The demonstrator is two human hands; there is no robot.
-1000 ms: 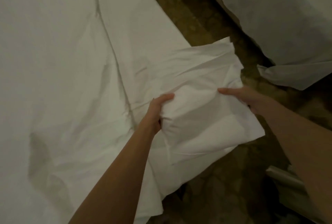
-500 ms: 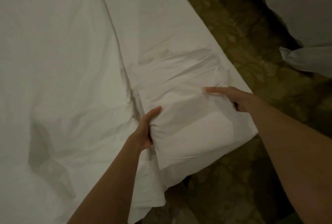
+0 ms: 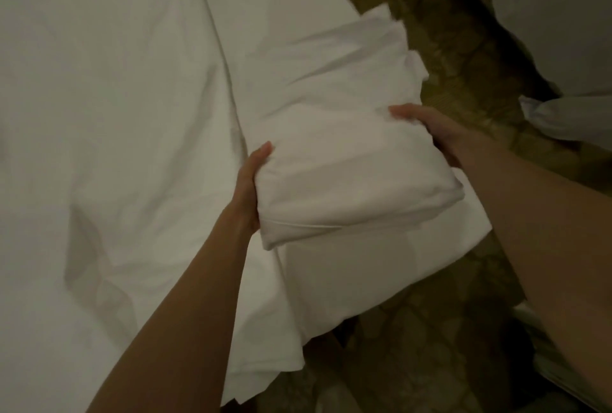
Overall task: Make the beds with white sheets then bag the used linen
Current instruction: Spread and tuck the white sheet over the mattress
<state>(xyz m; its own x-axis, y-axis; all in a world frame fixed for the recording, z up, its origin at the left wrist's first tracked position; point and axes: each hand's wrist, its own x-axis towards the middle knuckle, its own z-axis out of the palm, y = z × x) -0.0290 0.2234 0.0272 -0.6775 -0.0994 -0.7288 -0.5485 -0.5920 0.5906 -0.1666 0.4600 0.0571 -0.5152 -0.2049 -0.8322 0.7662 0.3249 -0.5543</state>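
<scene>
I've lifted the folded sheet (image 3: 347,161) off the bed (image 3: 99,114); left hand (image 3: 250,187) and right hand (image 3: 433,128) grip its ends, probably for spreading.

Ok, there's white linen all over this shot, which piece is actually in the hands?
The folded white bundle, gripped by the left hand and right hand at the bed's corner. The sheet lies spread flat; the other bed's linen is across the floor gap.
</scene>
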